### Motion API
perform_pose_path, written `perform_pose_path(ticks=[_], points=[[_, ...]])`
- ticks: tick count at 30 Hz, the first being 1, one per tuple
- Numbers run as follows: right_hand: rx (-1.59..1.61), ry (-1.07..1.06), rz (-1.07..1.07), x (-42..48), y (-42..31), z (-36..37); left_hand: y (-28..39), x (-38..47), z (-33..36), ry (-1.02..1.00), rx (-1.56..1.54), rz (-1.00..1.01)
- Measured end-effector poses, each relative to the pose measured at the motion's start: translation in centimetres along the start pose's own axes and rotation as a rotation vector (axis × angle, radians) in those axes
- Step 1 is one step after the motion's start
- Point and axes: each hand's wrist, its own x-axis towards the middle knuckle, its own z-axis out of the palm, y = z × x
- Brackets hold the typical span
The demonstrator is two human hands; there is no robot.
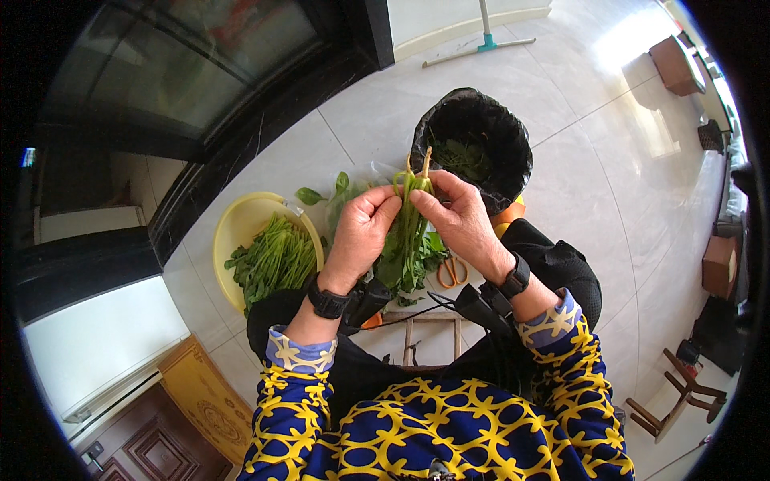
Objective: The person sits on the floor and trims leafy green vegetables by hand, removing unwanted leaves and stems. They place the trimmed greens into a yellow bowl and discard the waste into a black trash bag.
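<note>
Between my hands is a bunch of leafy greens that looks like spinach [411, 223], roots pointing up and away, leaves hanging down. My left hand [364, 227] pinches stems at the bunch's left side. On the other side, my right hand [462, 217] holds the bunch just below its pale roots. Orange-handled scissors [452, 272] lie below the bunch, their blades hidden by leaves. A clear plastic bag [368, 174] with some leaves sits behind my left hand. To the left, a yellow plastic basin [226, 260] holds greens [278, 261] with stems side by side.
A bin lined with a black bag [522, 135] stands beyond my right hand, leaf scraps [462, 157] inside. A floor squeegee [488, 44] rests near the wall. At far right is a small wooden stool [680, 397]. A dark glass-panelled door [198, 78] is at upper left.
</note>
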Motion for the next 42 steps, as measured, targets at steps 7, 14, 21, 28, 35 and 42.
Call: perform_pose_path(ticks=[7, 14, 21, 28, 35, 42], points=[[-0.159, -0.044, -0.025, 0.2, 0.1, -0.2, 0.0, -0.1, 0.0, -0.012, 0.036, 0.064], [0.033, -0.060, 0.055, 0.0, 0.1, -0.6, 1.0, 0.2, -0.9, -0.069, -0.100, -0.039], [-0.005, -0.073, 0.045, 0.0, 0.7, -1.0, 1.2, 0.2, -1.1, -0.083, -0.004, -0.052], [-0.039, -0.096, 0.167, -0.1, 0.6, -1.3, 0.6, 0.5, -1.6, -0.056, 0.050, 0.015], [-0.034, -0.058, 0.077, 0.1, 1.5, -1.0, 0.5, 0.5, -0.7, 0.126, 0.377, 0.242], [-0.051, 0.027, -0.009, 0.5, 2.0, -0.4, 0.8, -0.6, 1.5, 0.225, 0.443, 0.368]])
